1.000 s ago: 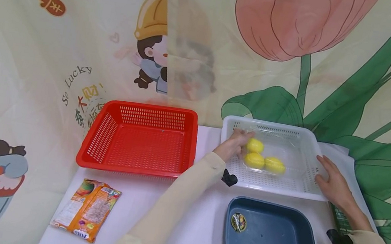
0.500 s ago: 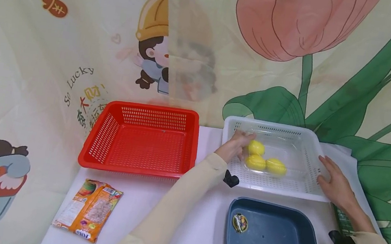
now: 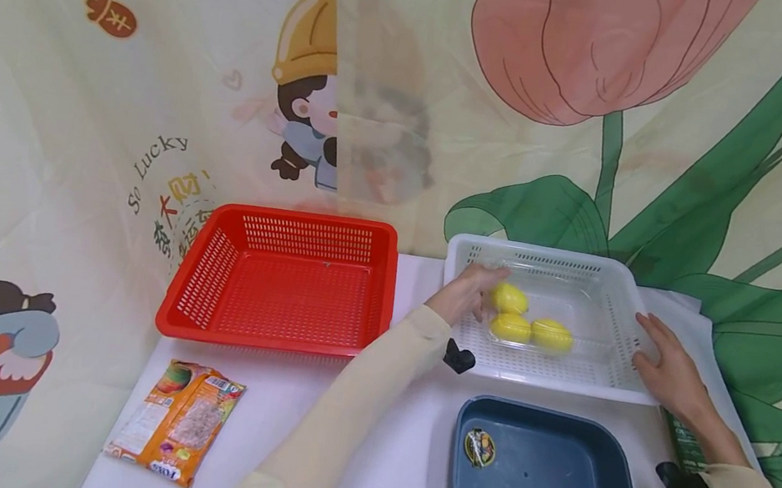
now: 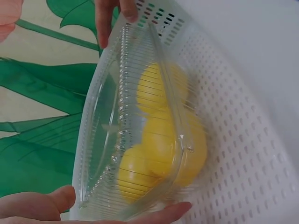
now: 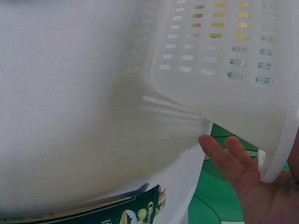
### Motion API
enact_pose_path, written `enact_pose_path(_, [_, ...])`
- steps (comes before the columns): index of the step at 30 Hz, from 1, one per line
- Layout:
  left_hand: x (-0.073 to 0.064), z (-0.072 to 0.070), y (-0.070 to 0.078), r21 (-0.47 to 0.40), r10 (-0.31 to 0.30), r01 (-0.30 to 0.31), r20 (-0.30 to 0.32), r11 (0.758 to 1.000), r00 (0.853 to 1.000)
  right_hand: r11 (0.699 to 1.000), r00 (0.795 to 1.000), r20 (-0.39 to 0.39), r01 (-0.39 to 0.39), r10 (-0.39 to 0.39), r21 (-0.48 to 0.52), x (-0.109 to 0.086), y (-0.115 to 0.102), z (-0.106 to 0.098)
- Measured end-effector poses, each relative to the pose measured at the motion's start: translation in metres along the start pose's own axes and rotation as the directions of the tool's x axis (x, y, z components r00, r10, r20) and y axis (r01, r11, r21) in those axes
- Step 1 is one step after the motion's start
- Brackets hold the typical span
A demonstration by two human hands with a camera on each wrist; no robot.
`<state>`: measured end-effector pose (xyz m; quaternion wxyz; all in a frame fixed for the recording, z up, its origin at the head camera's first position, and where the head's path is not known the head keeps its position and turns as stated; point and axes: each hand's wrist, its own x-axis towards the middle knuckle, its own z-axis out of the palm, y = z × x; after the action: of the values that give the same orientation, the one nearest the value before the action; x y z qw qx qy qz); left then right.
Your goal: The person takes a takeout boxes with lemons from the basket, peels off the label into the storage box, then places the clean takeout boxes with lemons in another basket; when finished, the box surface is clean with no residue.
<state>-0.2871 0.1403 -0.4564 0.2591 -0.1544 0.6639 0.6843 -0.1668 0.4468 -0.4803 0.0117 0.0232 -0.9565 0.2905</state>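
A clear plastic box (image 3: 590, 303) with several yellow lemons (image 3: 552, 335) sits inside the white perforated basket (image 3: 559, 385). My left hand (image 3: 463, 291) holds the box by its left end; in the left wrist view the thumb (image 4: 64, 198) and a finger (image 4: 170, 212) lie on either side of that end. At the basket's right end, my right hand (image 3: 671, 374) grips the rim. The right wrist view shows fingers (image 5: 222, 154) outside the basket wall, with the thumb partly hidden behind the rim.
A red perforated basket (image 3: 269, 346) stands to the left. In front are a dark blue tub (image 3: 538, 477) with a round sticker and an orange snack packet (image 3: 178, 419). A green packet (image 5: 117, 210) lies at the right edge. Printed cloth (image 3: 402, 68) hangs behind.
Both hands stay where they were, on the box and the basket. The lemon nearest my left hand has shifted very slightly; the rest is small camera movement.
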Motion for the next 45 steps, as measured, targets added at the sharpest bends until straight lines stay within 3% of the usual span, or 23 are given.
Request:
enact_pose_path(9, [-0.005,-0.006,0.017,0.103,0.013,-0.012,-0.006,0.995,1.0,1.0,1.0,-0.001,0.01,-0.01,-0.002,0.001,0.001,0.0])
enact_pose_path(16, [-0.018,-0.016,0.041,0.075,0.087,-0.09,0.041,0.993,0.995,1.0,1.0,-0.004,0.009,-0.009,0.002,0.001,0.002,0.001])
enact_pose_path(24, [-0.045,-0.053,0.077,0.034,0.145,-0.15,0.126,0.988,0.981,1.0,1.0,-0.006,0.024,-0.024,0.012,0.003,-0.001,-0.002])
enact_pose_path(28, [-0.061,-0.075,0.088,0.016,0.183,-0.187,0.137,0.982,0.973,1.0,1.0,-0.012,0.02,-0.02,0.022,0.005,-0.002,-0.001])
enact_pose_path(32, [-0.077,-0.097,0.087,0.009,0.215,-0.219,0.136,0.976,0.967,1.0,1.0,-0.002,0.004,-0.004,0.028,0.006,-0.001,0.0])
enact_pose_path(37, [-0.091,-0.125,0.075,0.046,0.245,-0.253,0.135,0.966,0.96,0.999,1.0,0.008,-0.014,0.013,0.034,0.006,-0.001,0.001])
enact_pose_path(45, [-0.104,-0.157,0.047,0.181,0.284,-0.286,0.039,0.941,0.958,1.0,0.997,-0.077,0.009,-0.008,0.015,0.011,-0.009,0.001])
